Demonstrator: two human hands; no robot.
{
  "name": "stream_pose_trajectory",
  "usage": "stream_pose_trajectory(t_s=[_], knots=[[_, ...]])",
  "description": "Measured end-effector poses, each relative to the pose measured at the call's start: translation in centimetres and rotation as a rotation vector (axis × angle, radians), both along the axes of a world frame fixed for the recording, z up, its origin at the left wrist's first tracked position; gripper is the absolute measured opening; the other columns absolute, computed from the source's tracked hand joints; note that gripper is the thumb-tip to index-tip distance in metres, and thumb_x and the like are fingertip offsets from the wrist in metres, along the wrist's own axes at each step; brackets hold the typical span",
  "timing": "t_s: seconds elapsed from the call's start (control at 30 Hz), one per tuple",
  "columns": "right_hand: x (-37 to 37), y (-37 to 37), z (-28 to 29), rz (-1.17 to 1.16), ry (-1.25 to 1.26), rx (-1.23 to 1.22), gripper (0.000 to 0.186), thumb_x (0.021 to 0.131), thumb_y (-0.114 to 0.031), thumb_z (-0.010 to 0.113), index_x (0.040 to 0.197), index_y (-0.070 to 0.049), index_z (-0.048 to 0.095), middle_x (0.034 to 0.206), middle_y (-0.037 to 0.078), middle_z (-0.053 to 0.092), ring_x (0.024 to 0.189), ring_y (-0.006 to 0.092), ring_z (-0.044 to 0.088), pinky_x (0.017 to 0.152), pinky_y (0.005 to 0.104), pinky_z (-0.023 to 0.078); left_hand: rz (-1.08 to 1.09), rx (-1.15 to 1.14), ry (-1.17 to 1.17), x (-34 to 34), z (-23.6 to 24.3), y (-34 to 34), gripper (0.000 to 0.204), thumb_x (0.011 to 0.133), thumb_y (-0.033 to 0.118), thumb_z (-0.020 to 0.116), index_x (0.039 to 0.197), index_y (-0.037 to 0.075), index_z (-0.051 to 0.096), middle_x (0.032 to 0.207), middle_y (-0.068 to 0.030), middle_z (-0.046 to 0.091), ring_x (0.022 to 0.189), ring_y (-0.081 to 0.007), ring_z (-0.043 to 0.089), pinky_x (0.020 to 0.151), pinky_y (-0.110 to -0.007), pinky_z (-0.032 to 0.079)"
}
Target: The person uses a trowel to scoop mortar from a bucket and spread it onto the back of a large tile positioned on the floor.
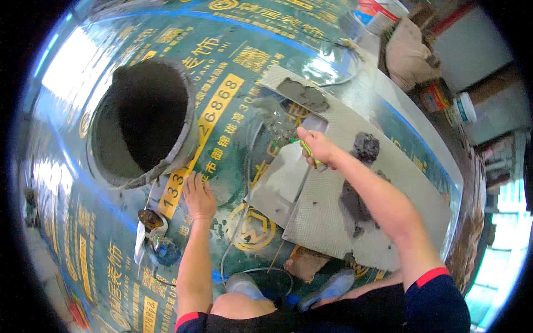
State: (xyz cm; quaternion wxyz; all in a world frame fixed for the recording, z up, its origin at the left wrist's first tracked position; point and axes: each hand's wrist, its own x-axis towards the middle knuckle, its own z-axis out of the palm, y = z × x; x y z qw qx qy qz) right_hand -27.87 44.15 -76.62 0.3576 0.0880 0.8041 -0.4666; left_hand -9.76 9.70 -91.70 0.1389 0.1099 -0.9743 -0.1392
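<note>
My right hand (317, 149) is closed around the green handle (313, 157) of a tool, apparently a trowel. Its blade is hard to tell from the smooth grey surface below. Under that hand is a large grey tile (322, 211), textured side up, with a rectangular notch in its edge. Dark lumps of mortar (355, 202) lie on it, and another patch of mortar (304, 94) sits at its far end. My left hand (198, 194) is open with fingers extended, over the green floor sheeting beside a large dark bucket (104, 141).
Left of my left forearm lie a round brown-and-black piece (150, 219) and a blue item in clear plastic (165, 251). A broken brown piece (306, 263) is near my feet. At the far right stand a sack (408, 55), a white tub (465, 108) and a red-and-white bucket (377, 12).
</note>
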Motion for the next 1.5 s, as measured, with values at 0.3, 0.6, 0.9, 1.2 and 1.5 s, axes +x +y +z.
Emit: stream_pose_trajectory(t_s=[0.3,0.6,0.9,1.2,1.5], knots=[[12.8,13.9,9.7,-1.042,-0.252,-0.632,0.04,0.098,-0.053,0.054,0.085,-0.016,0.044,0.066,-0.003,0.046,0.049,0.0082,0.047,0.043,0.0257,0.043,0.008,-0.03,-0.014,-0.2,1.1,0.6,0.039,0.096,0.022,0.054,0.129,0.001,0.052,0.139,-0.0169,0.049,0.129,-0.0388,0.042,0.111,-0.049,0.033],[6.7,5.7,-0.9,-1.226,-0.179,-0.631,0.043,0.098,-0.052,0.054,0.089,-0.012,0.041,0.071,0.004,0.047,0.056,0.0179,0.049,0.052,0.0357,0.046,-0.003,-0.042,-0.012,-0.3,0.7,0.5,0.039,0.096,0.022,0.054,0.129,0.001,0.051,0.138,-0.017,0.049,0.129,-0.0393,0.042,0.11,-0.049,0.033],[1.0,-1.0,-2.1,-1.1,-0.149,-0.493,0.043,0.097,-0.049,0.057,0.096,-0.009,0.043,0.075,0.005,0.049,0.055,0.0182,0.05,0.049,0.0363,0.048,0.005,-0.051,-0.022,-0.4,0.9,0.6,0.038,0.096,0.022,0.053,0.128,0.002,0.052,0.138,-0.0164,0.049,0.128,-0.0382,0.043,0.109,-0.049,0.034],[-0.6,-7.0,-3.6,-0.677,0.056,-0.144,0.049,0.097,-0.048,0.056,0.095,0.0,0.053,0.084,0.012,0.06,0.058,0.0223,0.058,0.051,0.0421,0.05,0.009,-0.051,-0.03,-0.7,1.0,0.9,0.038,0.095,0.02,0.053,0.127,0.001,0.052,0.137,-0.0172,0.049,0.128,-0.0386,0.043,0.11,-0.049,0.034],[1.7,-5.6,-0.3,-0.097,0.024,-0.111,0.049,0.098,-0.052,0.052,0.088,-0.005,0.058,0.065,0.006,0.059,0.051,0.0175,0.059,0.049,0.0372,0.048,-0.001,-0.02,0.007,-0.2,1.4,0.5,0.039,0.094,0.021,0.053,0.128,0.001,0.053,0.136,-0.0174,0.05,0.128,-0.0382,0.044,0.11,-0.05,0.033]])
